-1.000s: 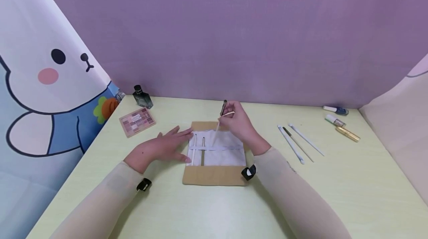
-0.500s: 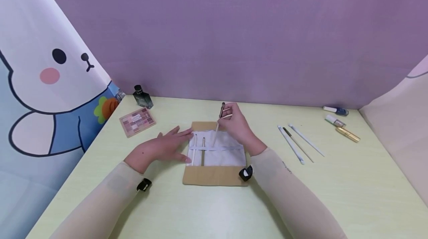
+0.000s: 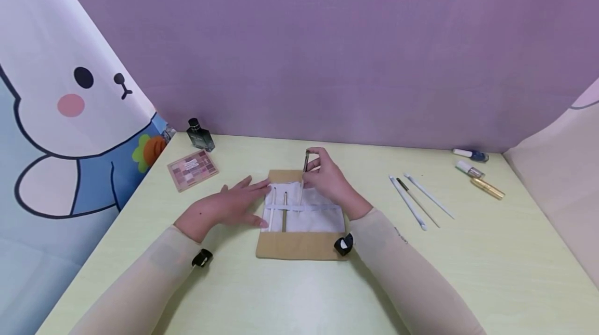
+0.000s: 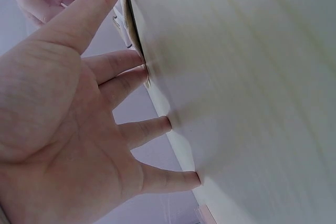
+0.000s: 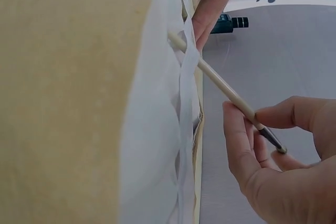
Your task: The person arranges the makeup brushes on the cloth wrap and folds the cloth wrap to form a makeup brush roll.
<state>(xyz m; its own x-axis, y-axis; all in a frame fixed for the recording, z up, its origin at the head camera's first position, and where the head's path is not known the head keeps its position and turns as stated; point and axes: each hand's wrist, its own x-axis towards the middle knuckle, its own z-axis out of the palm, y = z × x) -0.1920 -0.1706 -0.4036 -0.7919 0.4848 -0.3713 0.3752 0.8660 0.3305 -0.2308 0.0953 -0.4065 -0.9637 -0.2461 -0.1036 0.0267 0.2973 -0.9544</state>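
My right hand [image 3: 325,176] pinches a makeup brush [image 5: 226,88] by the upper part of its cream handle, near the dark metal collar. The handle slants behind the white elastic band [image 5: 187,77] of an unfolded tan brush roll [image 3: 301,245] with a pale lining. One fingertip sits at the brush's dark top end. Two brushes stand under the band at the left: a white brush [image 3: 272,215] and an olive-gold brush [image 3: 284,215]. My left hand [image 3: 230,204] lies spread at the roll's left edge, its fingertips [image 4: 193,178] touching the table and the roll.
Three brushes lie right of the roll, including a dark-tipped brush [image 3: 416,201]. Farther right are a blue bottle [image 3: 477,156], a silvery bottle [image 3: 469,169] and a gold tube [image 3: 487,188]. An eyeshadow palette [image 3: 193,170] and a dark perfume bottle [image 3: 200,136] stand back left.
My right hand has moved a little left and down, and the brush stands more upright with its handle farther under the band. My left hand has stayed in place.
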